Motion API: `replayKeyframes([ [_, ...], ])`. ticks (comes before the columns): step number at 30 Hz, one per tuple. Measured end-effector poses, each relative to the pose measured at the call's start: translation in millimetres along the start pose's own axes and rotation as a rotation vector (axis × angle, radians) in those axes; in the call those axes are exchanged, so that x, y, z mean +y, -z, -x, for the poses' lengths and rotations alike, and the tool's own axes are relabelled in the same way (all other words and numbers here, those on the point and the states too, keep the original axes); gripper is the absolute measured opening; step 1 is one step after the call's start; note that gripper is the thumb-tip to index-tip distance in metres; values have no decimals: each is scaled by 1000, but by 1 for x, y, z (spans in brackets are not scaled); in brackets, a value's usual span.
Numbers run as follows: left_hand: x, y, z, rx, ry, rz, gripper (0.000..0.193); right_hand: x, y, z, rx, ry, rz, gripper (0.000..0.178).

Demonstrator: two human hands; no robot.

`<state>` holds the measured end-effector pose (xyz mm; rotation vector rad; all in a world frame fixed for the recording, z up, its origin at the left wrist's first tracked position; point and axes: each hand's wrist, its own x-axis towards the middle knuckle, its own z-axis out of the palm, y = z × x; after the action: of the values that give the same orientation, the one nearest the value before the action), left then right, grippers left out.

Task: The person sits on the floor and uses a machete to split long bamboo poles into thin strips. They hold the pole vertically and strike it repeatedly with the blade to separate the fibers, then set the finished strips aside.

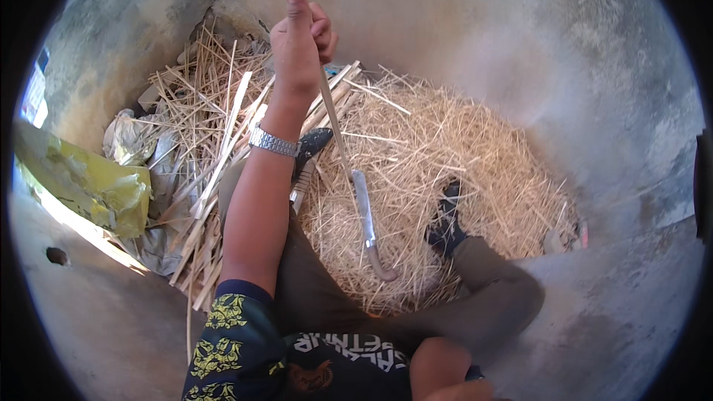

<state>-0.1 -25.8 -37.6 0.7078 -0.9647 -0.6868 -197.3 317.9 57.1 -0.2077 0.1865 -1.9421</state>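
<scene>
My left hand (303, 33) is stretched out ahead, its fingers wrapped round a long thin bamboo strip (333, 115) with the thumb along it. The strip runs up past the top edge and slants down toward a knife. That knife (364, 208), with a pale blade and a curved brown handle, lies on the shavings between my legs; neither hand touches it. Of my right arm (440, 367), only a blurred patch of skin shows at the lower edge, close to my body. The fingers of that hand cannot be made out.
Thin shavings (475, 141) cover the floor ahead and to the right. Longer split strips (223, 156) lie piled at the left. A yellow sack (89, 182) hangs at the far left. Grey walls (520, 44) stand around, and my dark shoe (445, 223) rests in the shavings.
</scene>
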Motion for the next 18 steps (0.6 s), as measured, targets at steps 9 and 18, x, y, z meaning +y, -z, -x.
replayKeyframes([
  [9,-1,2,4,42,-12,-23,69,2,5,-27,-259,-258,347,29],
  [18,-8,17,-4,59,19,47,65,41,152,-100,-1147,239,1242,29],
])
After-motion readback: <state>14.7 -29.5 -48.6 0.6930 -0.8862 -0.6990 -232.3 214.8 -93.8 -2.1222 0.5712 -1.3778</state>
